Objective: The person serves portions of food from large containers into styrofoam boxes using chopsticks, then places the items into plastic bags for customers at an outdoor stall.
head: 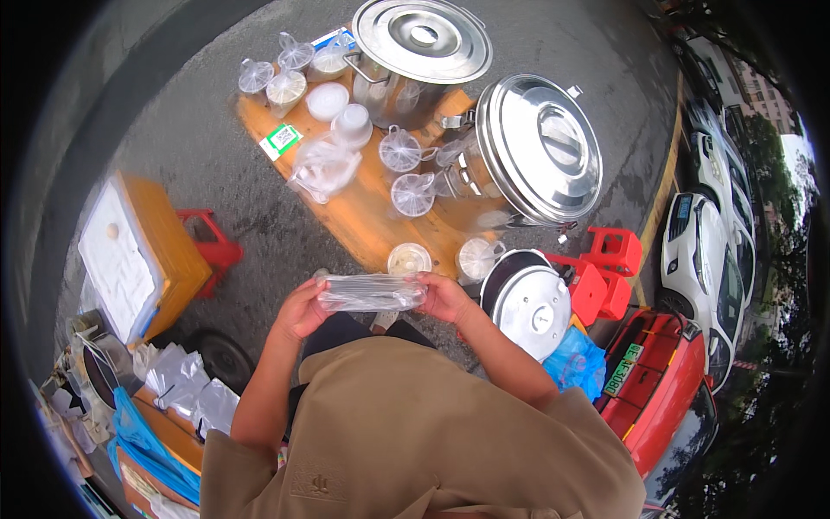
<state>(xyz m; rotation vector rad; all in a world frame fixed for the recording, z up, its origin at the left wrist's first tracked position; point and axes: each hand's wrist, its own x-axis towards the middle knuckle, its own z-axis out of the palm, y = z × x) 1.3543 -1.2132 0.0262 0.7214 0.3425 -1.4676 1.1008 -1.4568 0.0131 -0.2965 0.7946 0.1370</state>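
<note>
Between my two hands a clear plastic bag [373, 293] is stretched out flat and wide. My left hand [305, 306] pinches its left end, and my right hand [444, 298] grips the right end. Just beyond it, a lidded plastic cup [409, 259] stands at the near edge of the orange wooden table [350, 227]. To the right of that cup is a bagged cup [478, 258]. Further over the table are more bagged cups [413, 194], stacked plastic cups or bowls [352, 123], a bundle of thin plastic bags [326, 167] and a white lid [327, 101].
Two lidded steel pots, one at the back [423, 39] and one at the right [551, 149], stand on the table. A pressure cooker [532, 311], red stools [587, 292] and a red vehicle [668, 389] are at right. An orange box [162, 253] is at left, near plastic bags [185, 383].
</note>
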